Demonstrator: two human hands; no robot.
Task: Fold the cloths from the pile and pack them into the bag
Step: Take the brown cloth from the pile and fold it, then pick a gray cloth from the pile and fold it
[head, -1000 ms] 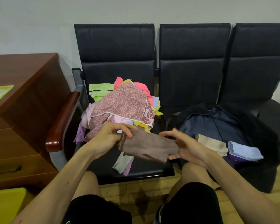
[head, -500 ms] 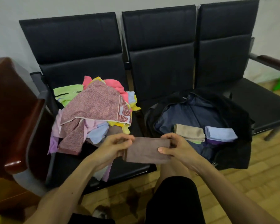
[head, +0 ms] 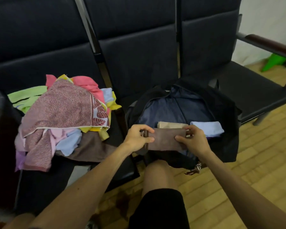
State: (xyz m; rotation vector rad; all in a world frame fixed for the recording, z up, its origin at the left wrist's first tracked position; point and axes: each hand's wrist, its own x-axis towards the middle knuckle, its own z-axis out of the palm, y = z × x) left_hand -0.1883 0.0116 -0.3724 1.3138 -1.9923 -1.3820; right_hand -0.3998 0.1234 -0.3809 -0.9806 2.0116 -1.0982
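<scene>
On the left seat lies a tall pile of unfolded cloths (head: 61, 116), so most of the work appears to remain. Just right of it, the left hand (head: 137, 138) and right hand (head: 193, 141) each pinch an end of a folded brown cloth (head: 165, 138), held over the near edge of the open dark bag (head: 224, 116). Inside sit a folded beige cloth (head: 170, 124) and a folded blue cloth (head: 208, 128).

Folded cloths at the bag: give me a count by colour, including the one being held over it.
Brown, gripped by the left hand and right hand over the bag: 1, the brown folded cloth
Beige, in the bag: 1, the beige folded cloth
Light blue, in the bag: 1, the light blue folded cloth
Total: 3
</scene>
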